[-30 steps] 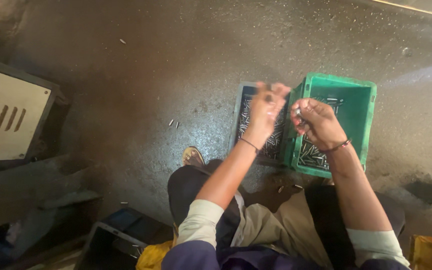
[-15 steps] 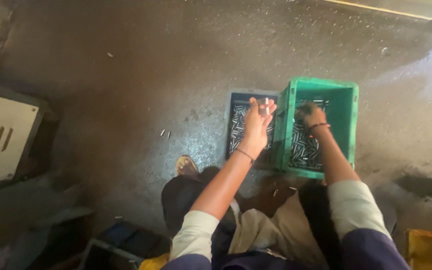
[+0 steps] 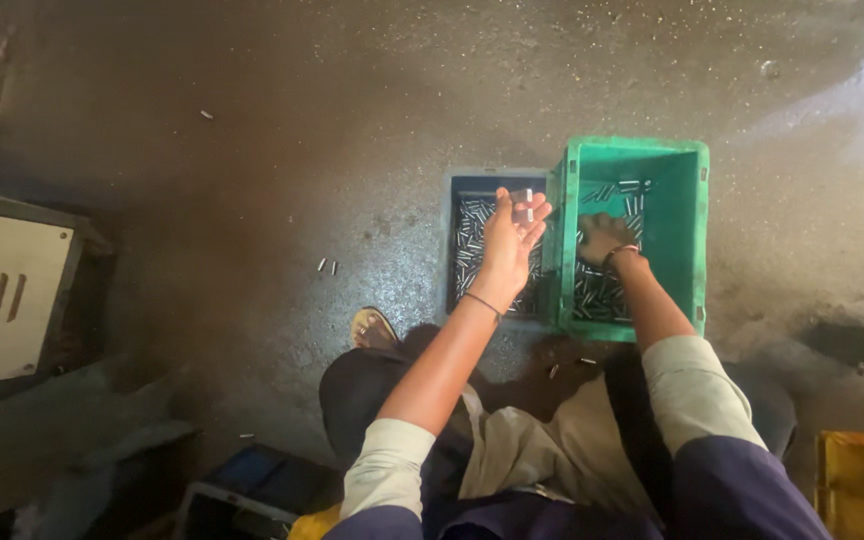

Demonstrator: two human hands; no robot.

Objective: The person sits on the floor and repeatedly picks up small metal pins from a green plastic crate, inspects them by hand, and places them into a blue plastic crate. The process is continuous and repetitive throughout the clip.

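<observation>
My left hand [image 3: 510,238] is raised over a dark blue tray [image 3: 462,185] full of small metal pins and pinches a small shiny metal piece [image 3: 523,204] at its fingertips. My right hand [image 3: 602,238] reaches down into a green plastic crate [image 3: 677,215] beside the tray, its fingers curled among the loose metal pins [image 3: 597,290] that cover the crate's floor. Whether it grips any pins is hidden. Both containers sit side by side on the dark concrete floor in front of my knees.
A few stray pins [image 3: 327,266] lie on the floor to the left. A grey metal box with slots [image 3: 2,300] stands at the far left. A sandal [image 3: 376,328] shows by my leg, a yellow crate [image 3: 862,485] at the lower right, a dark box [image 3: 252,485] below.
My right hand has dropped from in front of me down into the green crate. My left hand stays raised over the blue tray with the metal piece.
</observation>
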